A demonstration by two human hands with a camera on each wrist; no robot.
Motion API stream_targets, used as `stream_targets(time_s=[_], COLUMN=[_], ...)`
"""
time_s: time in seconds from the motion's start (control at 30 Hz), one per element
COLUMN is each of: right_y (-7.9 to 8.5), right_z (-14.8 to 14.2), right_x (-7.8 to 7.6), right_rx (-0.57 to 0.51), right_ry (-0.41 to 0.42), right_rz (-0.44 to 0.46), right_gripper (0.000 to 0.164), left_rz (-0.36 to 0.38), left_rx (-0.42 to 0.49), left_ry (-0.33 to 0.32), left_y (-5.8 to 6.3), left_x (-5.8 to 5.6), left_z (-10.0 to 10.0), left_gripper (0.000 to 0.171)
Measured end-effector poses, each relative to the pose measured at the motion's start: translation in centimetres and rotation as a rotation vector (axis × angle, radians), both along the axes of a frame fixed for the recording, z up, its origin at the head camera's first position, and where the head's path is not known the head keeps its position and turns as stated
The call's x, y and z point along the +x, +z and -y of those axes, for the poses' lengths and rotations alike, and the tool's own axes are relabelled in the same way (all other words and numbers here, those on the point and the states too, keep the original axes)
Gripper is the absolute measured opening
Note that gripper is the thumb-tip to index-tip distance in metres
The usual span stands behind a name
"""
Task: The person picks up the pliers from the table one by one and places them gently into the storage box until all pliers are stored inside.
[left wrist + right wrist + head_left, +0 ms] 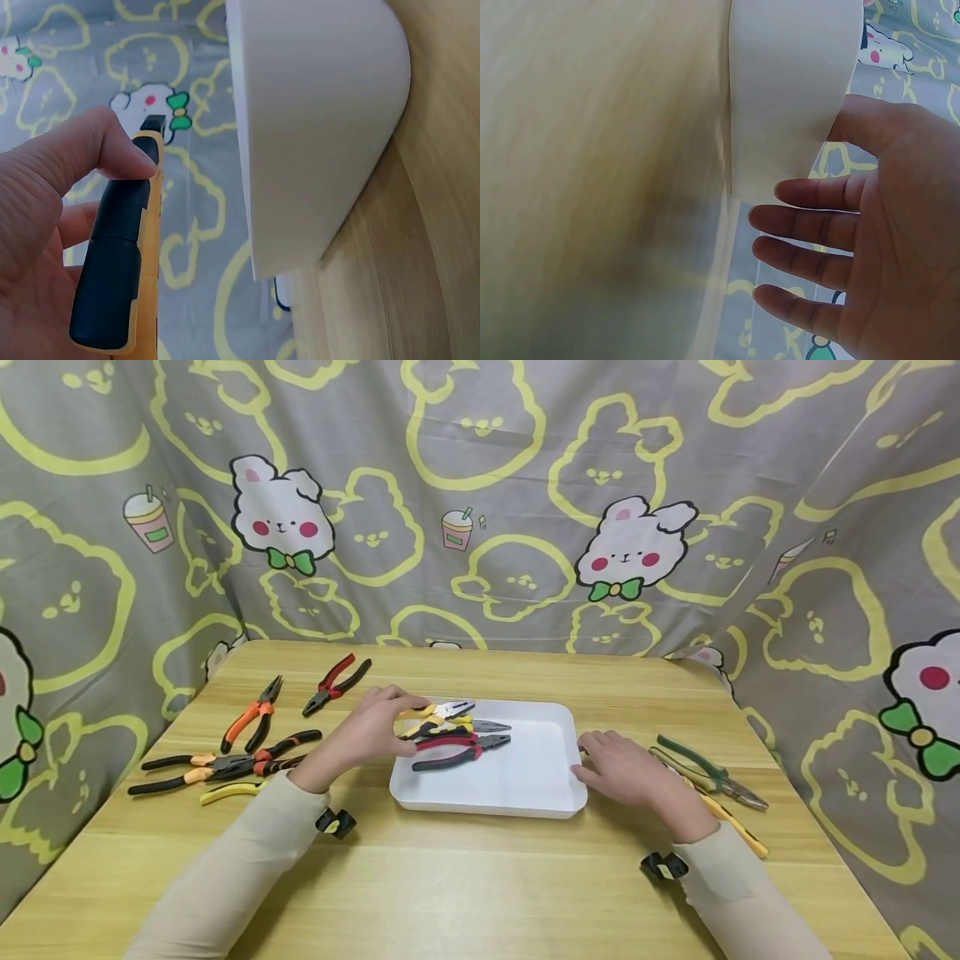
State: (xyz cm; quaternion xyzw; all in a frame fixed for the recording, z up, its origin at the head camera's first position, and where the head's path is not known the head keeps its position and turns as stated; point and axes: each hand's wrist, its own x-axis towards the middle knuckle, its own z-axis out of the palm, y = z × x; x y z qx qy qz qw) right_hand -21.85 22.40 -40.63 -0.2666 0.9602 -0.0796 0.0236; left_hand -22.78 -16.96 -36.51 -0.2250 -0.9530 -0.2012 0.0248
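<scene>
Over the left side of the white tray (517, 789), my left hand (367, 731) grips combination pliers (455, 708) with yellow and black handles. The thumb presses on their black grip (112, 255) in the left wrist view. Beneath them in the tray lie red and black pliers (450, 760) and long-nose pliers (491, 726), the latter's handles partly hidden. At the tray's right end, my right hand (622, 768) holds the wall, with its thumb behind the rim and its index finger against the outside. The other fingers (802, 225) extend straight below in the right wrist view.
Left on the wooden table (465, 885) lie orange and black pliers (247, 722), red and black pliers (337, 685), more orange-handled pliers (217, 768) and a yellow handle (228, 792). Green-handled pliers (701, 764) and a yellow handle (738, 827) lie right. A patterned curtain (517, 527) surrounds the table.
</scene>
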Motion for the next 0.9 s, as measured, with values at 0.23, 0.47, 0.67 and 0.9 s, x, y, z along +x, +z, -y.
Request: stream_targets(time_s=[0.23, 0.47, 0.67, 0.9], right_y=[0.0, 0.2, 0.2, 0.1], right_z=[0.0, -0.1, -0.2, -0.2], right_x=[0.0, -0.1, -0.1, -0.1], right_rx=[-0.002, -0.002, -0.003, -0.003], right_ry=[0.008, 0.025, 0.02, 0.024], right_rz=[-0.008, -0.016, -0.014, -0.014], right_gripper=[0.036, 0.034, 0.034, 0.033], left_rz=[0.047, 0.085, 0.092, 0.08], left_rx=[-0.016, -0.059, -0.092, -0.133], left_ry=[0.001, 0.016, -0.021, -0.051], left_y=[0.6, 0.3, -0.4, -1.7], left_x=[0.5, 0.9, 1.4, 2.1], left_z=[-1.6, -3.3, -4.6, -5.6], left_gripper=[0.067, 0.066, 0.065, 0.061])
